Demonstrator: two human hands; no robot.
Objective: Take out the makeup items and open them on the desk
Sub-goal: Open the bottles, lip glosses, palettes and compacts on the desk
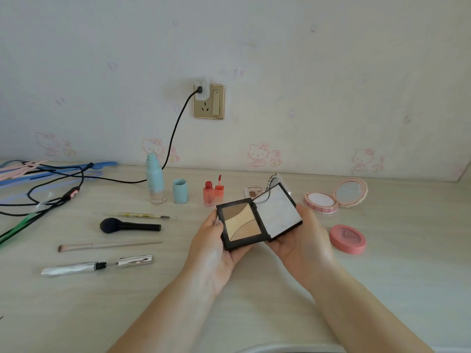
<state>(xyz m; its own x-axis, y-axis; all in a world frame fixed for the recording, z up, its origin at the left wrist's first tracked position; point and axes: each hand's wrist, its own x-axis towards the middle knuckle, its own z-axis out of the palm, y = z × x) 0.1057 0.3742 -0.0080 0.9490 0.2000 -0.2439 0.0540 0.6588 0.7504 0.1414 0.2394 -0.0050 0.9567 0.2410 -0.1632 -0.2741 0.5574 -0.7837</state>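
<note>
Hands meet at the middle of the table (pixel 254 301), holding a black square palette (pixel 258 222) open just above it. The left hand (pixel 216 240) cradles the pan half from below, thumb curled over its left edge, and the right hand (pixel 303 238) holds the mirrored lid half the same way, fingers wrapped under it and showing at its right rim. So each grip is closed on the palette, which lies opened almost flat, beige and brown powders on the left and mirror on the right.

Far of the hands stand a red lip tint bottle (pixel 208 193) and its applicator cap (pixel 219 189) (side by side, both upright). Left of them are a teal cap (pixel 180 191) and a teal pump bottle (pixel 155 180). A small eyeshadow compact (pixel 257 191) sits open behind the palette, partly hidden. To the right lies an open pink round compact (pixel 336 197) with its mirror tilted up, and nearer, a closed coral blush case (pixel 348 239).

On the left, in a rough column from far to near: a thin pencil (pixel 140 216), a black powder brush (pixel 130 226), a slim pink brush (pixel 107 245) and an opened silver mascara (pixel 98 265). Hangers (pixel 51 171) and a black cable (pixel 175 128) fill the far left corner.
</note>
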